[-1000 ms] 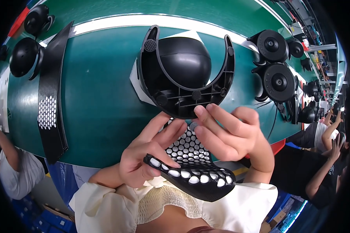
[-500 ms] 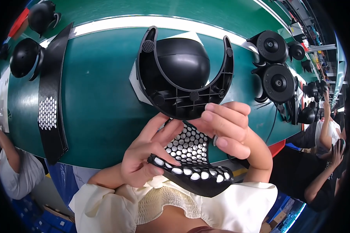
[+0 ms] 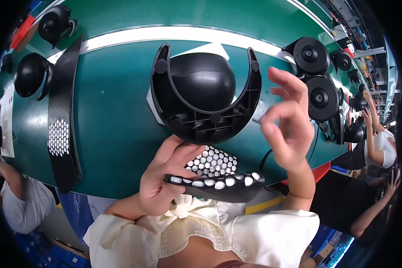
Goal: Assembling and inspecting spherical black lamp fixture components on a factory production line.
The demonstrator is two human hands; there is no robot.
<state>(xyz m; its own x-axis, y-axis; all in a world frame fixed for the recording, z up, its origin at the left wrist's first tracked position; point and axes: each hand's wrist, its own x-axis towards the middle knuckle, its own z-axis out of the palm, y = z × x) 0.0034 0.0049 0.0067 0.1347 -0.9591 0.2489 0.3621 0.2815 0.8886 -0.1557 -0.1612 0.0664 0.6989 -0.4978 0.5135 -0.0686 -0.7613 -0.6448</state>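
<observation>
A black dome-shaped housing [image 3: 205,80] lies on the green bench, its crescent-shaped ribbed base [image 3: 201,127] facing up toward me. Round textured pads sit on both tips of the base and near its middle. Just below it, my left hand [image 3: 161,176] is closed on a flexible black sheet [image 3: 212,163] with rows of round white spots; the sheet bends over near my chest. My right hand [image 3: 292,120] is raised to the right of the base, apart from it, thumb and forefinger pinched. A small dark piece shows at their tips, too small to make out.
At the left lies a stack of long black sheets [image 3: 64,102] with a white-spotted patch, beside another black dome [image 3: 31,76]. Black round units [image 3: 319,98] stand at the right with a cable. A white sheet [image 3: 156,107] lies under the housing. Other people work at both sides.
My right hand has moved up and to the right, away from the spotted sheet. My left hand keeps its hold, and the sheet's free edge has risen a little.
</observation>
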